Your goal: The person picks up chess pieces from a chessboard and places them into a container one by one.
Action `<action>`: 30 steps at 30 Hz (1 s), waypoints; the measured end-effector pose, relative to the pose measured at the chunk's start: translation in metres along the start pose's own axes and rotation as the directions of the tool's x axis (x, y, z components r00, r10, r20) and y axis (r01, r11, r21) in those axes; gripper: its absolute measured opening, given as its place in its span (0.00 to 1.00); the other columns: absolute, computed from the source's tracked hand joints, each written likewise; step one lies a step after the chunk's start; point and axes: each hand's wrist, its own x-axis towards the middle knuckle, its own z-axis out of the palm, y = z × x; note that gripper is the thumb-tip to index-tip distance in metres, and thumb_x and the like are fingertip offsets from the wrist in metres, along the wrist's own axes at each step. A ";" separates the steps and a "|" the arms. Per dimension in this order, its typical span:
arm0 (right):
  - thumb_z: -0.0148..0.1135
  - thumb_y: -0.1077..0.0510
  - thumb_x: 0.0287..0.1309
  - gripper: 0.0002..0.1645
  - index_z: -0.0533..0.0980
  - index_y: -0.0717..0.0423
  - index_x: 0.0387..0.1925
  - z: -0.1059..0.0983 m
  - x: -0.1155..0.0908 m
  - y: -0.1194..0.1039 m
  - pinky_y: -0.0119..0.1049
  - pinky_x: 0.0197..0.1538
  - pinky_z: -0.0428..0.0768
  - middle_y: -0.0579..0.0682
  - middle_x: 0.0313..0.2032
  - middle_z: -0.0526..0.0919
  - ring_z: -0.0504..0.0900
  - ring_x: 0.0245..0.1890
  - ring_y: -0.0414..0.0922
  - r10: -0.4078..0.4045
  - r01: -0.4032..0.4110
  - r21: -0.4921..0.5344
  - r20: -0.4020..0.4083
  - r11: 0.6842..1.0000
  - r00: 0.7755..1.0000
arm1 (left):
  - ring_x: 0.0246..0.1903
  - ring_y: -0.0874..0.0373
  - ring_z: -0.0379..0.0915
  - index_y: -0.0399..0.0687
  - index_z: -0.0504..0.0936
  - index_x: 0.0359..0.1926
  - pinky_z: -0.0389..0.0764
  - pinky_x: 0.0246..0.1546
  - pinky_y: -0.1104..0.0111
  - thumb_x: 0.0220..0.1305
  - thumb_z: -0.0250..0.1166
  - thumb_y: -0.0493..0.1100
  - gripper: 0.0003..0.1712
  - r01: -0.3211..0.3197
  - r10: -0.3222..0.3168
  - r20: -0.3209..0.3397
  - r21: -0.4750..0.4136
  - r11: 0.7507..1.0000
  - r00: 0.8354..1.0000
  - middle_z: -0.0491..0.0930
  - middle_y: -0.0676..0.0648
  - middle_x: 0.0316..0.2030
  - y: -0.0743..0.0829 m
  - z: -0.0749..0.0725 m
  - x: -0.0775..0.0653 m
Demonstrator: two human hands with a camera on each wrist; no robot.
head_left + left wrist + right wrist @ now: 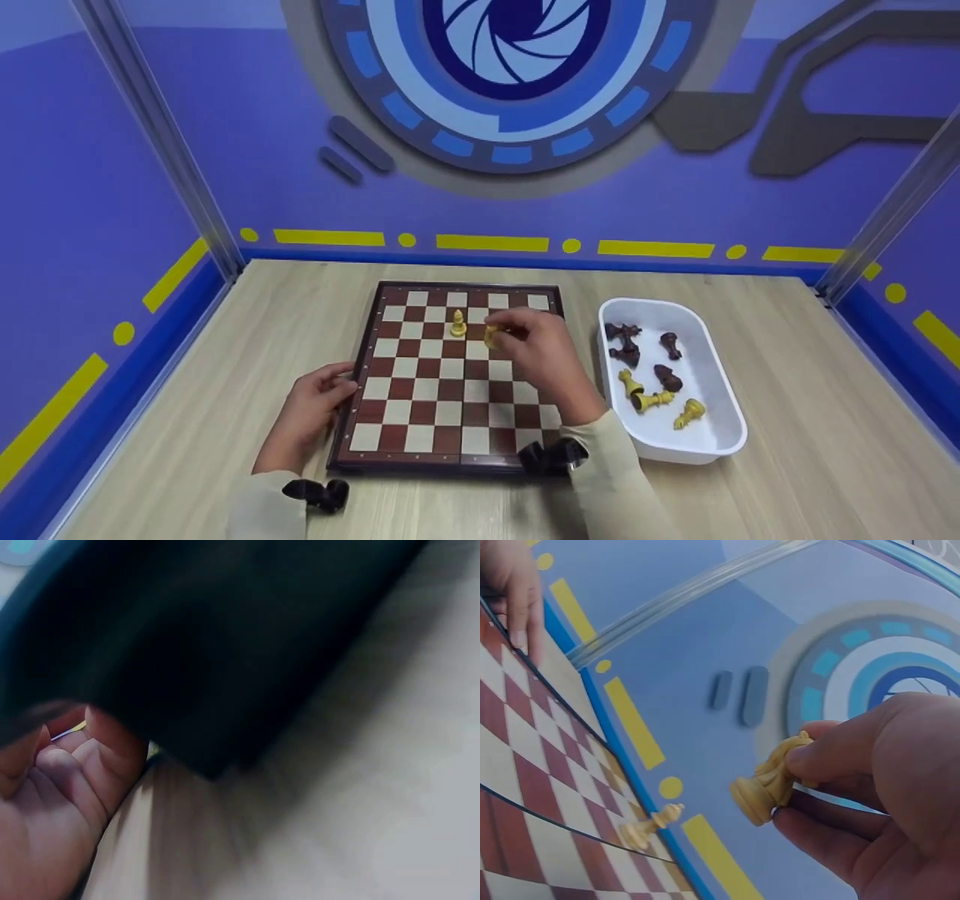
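Note:
A brown and cream chessboard (427, 390) lies on the table. My left hand (311, 405) holds its left edge, with the thumb at the rim and the other fingers partly hidden. Between the thumb and fingers of my right hand (540, 356), a pale yellow chess knight (769, 780) is pinched above the far half of the board. Just left of it, a pale yellow bishop (458, 324) stands upright on a square. The left wrist view is largely blocked by a dark blurred shape; the curled fingers (94, 757) of my left hand show at its lower left.
Right of the board stands a white plastic tray (724, 390). Several dark brown pieces (667, 377) and three yellow pieces (688, 413) lie in it on their sides. Blue walls (480, 214) with yellow dashes enclose the wooden table (787, 337) at the back and sides.

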 end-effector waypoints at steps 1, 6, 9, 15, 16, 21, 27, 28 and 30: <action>0.64 0.65 0.57 0.11 0.85 0.53 0.41 -0.002 0.000 0.000 0.33 0.38 0.81 0.45 0.36 0.87 0.83 0.33 0.38 0.001 -0.001 -0.010 -0.001 1.000 1.000 | 0.28 0.61 0.76 0.38 0.74 0.61 0.76 0.25 0.71 0.66 0.59 0.33 0.22 0.001 -0.001 0.003 0.012 1.000 1.000 0.79 0.48 0.35 0.000 0.000 0.000; 0.65 0.62 0.58 0.10 0.85 0.48 0.40 -0.014 -0.001 0.002 0.34 0.35 0.79 0.41 0.33 0.87 0.82 0.30 0.36 0.038 -0.038 -0.036 0.009 0.999 0.999 | 0.29 0.60 0.76 0.40 0.74 0.62 0.77 0.26 0.71 0.67 0.59 0.34 0.22 0.006 -0.007 0.011 0.056 0.998 1.000 0.79 0.47 0.36 0.001 -0.002 0.001; 0.65 0.61 0.59 0.10 0.84 0.44 0.40 -0.020 -0.002 0.003 0.36 0.36 0.80 0.40 0.34 0.86 0.83 0.32 0.36 0.088 -0.087 -0.016 0.025 0.996 0.996 | 0.28 0.60 0.76 0.39 0.74 0.62 0.76 0.25 0.71 0.67 0.59 0.34 0.22 0.008 -0.009 0.012 0.054 0.999 1.000 0.79 0.47 0.36 0.001 -0.002 0.001; 0.64 0.62 0.59 0.11 0.84 0.49 0.43 -0.034 -0.001 0.007 0.37 0.37 0.80 0.46 0.38 0.87 0.84 0.36 0.42 0.150 -0.150 0.005 0.051 0.989 0.987 | 0.30 0.60 0.76 0.39 0.74 0.62 0.77 0.26 0.70 0.67 0.59 0.33 0.22 0.011 -0.011 0.005 0.028 1.000 1.000 0.79 0.47 0.36 0.001 -0.001 0.000; 0.64 0.62 0.59 0.11 0.84 0.50 0.43 -0.037 -0.001 0.007 0.37 0.37 0.80 0.47 0.38 0.87 0.84 0.36 0.43 0.155 -0.155 0.005 0.054 0.988 0.986 | 0.30 0.60 0.76 0.39 0.73 0.62 0.77 0.26 0.70 0.67 0.59 0.33 0.22 0.012 -0.012 0.005 0.023 1.000 1.000 0.79 0.47 0.37 0.001 -0.001 0.000; 0.63 0.62 0.59 0.10 0.84 0.50 0.42 -0.049 -0.002 0.012 0.36 0.37 0.80 0.47 0.36 0.87 0.83 0.35 0.42 0.154 -0.155 0.005 0.043 0.988 0.987 | 0.30 0.59 0.76 0.40 0.73 0.63 0.77 0.27 0.70 0.67 0.59 0.34 0.23 0.013 -0.013 0.003 0.019 1.000 1.000 0.79 0.47 0.37 0.001 -0.001 0.000; 0.64 0.62 0.57 0.11 0.84 0.50 0.42 -0.062 -0.003 0.019 0.37 0.39 0.80 0.47 0.37 0.87 0.85 0.38 0.44 0.183 -0.183 0.011 0.027 0.983 0.983 | 0.30 0.60 0.76 0.40 0.73 0.62 0.77 0.26 0.70 0.67 0.59 0.34 0.23 0.018 -0.018 0.004 0.008 1.000 1.000 0.79 0.47 0.37 0.001 -0.001 0.000; 0.64 0.62 0.57 0.11 0.84 0.49 0.42 -0.065 -0.003 0.020 0.38 0.41 0.81 0.47 0.37 0.87 0.85 0.39 0.44 0.189 -0.189 0.009 0.022 0.982 0.982 | 0.30 0.60 0.76 0.39 0.73 0.62 0.77 0.26 0.70 0.67 0.59 0.33 0.23 0.018 -0.018 0.005 0.004 1.000 1.000 0.79 0.47 0.37 0.000 -0.001 0.000; 0.64 0.62 0.57 0.12 0.84 0.51 0.43 -0.069 -0.003 0.022 0.40 0.45 0.81 0.48 0.38 0.87 0.85 0.41 0.46 0.193 -0.193 -0.001 0.010 0.981 0.981 | 0.30 0.60 0.76 0.40 0.73 0.62 0.77 0.26 0.70 0.67 0.59 0.34 0.22 0.015 -0.015 0.005 0.012 1.000 1.000 0.79 0.47 0.37 0.001 0.000 0.000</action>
